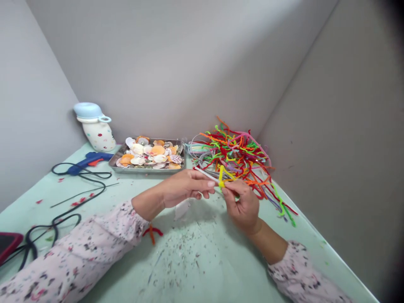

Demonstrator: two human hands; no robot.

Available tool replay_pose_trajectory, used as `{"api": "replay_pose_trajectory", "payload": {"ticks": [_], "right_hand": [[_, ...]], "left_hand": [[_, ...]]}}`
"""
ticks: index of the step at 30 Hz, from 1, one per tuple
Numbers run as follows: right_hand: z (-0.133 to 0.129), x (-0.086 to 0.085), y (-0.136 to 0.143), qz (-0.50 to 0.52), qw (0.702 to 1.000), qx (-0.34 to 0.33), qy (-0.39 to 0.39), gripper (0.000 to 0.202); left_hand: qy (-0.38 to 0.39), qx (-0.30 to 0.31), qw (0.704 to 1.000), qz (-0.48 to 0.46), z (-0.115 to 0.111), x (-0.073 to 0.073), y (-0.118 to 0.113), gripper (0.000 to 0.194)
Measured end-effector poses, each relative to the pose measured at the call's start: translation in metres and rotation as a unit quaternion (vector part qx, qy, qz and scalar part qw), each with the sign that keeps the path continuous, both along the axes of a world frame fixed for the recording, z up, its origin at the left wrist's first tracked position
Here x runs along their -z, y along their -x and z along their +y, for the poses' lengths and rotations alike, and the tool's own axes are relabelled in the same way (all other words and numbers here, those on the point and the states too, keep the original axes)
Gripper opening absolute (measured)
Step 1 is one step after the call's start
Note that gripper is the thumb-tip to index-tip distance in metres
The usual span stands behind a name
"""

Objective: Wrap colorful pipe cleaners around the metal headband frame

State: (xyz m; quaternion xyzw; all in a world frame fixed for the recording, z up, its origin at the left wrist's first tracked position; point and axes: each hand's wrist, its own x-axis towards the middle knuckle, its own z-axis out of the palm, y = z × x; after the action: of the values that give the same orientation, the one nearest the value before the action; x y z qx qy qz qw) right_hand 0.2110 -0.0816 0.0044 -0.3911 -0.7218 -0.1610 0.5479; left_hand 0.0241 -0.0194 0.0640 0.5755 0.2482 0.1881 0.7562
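Over the middle of the table, my left hand [186, 186] pinches a thin white stick [206, 174] between thumb and fingers. A yellow pipe cleaner [222, 174] is bent around the stick's near end and stands up in a loop. My right hand [242, 205] is closed on the yellow pipe cleaner at that wrapped spot, its thumb and forefinger pressed together. The fingertips of both hands almost meet there. A small red and orange pipe cleaner piece [152, 233] lies beside my left sleeve.
A metal tray [148, 170] of shells stands at the back, beside a tangled heap of coloured pipe cleaners [236, 147]. At left are a blue glue gun [85, 163], a black cable [102, 189], a white bottle [98, 135] and a dark red-edged object [11, 246]. Scraps litter the green tabletop [202, 269].
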Motion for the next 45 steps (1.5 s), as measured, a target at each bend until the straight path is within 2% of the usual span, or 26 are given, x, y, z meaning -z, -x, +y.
{"api": "replay_pose_trajectory", "payload": {"ticks": [3, 5, 7, 10, 14, 22, 28, 37, 45], "right_hand": [[0.003, 0.006, 0.000, -0.007, 1.000, -0.026, 0.015, 0.026], [0.003, 0.009, 0.000, 0.002, 0.999, -0.032, 0.039, 0.024], [0.004, 0.011, 0.001, 0.017, 0.997, -0.035, 0.065, 0.022], [0.003, 0.014, 0.002, 0.027, 0.993, -0.061, 0.093, 0.022], [-0.001, 0.015, 0.003, 0.029, 0.990, -0.083, 0.115, 0.024], [-0.005, 0.012, 0.004, 0.038, 0.988, -0.090, 0.119, 0.019], [-0.004, 0.015, 0.002, 0.054, 0.988, -0.087, 0.115, 0.019], [-0.003, 0.016, 0.000, 0.051, 0.984, -0.102, 0.135, 0.020], [-0.002, 0.014, 0.001, 0.037, 0.986, -0.097, 0.129, 0.017]], "left_hand": [[0.055, -0.017, 0.998, -0.030, -0.003, 0.017, -0.009, 0.021], [0.064, -0.075, 0.994, -0.049, -0.005, 0.028, -0.014, 0.022], [0.066, -0.100, 0.990, -0.073, -0.006, 0.039, -0.017, 0.021], [0.084, -0.095, 0.986, -0.112, -0.006, 0.050, -0.018, 0.022], [0.096, -0.091, 0.981, -0.138, -0.006, 0.056, -0.015, 0.020], [0.115, -0.054, 0.980, -0.150, 0.002, 0.056, -0.005, 0.016], [0.130, 0.031, 0.981, -0.143, 0.015, 0.048, 0.004, 0.033], [-0.007, 0.051, 0.999, -0.016, 0.021, 0.030, 0.010, 0.016], [-0.068, 0.012, 0.997, 0.025, 0.015, 0.028, 0.004, 0.012]]}}
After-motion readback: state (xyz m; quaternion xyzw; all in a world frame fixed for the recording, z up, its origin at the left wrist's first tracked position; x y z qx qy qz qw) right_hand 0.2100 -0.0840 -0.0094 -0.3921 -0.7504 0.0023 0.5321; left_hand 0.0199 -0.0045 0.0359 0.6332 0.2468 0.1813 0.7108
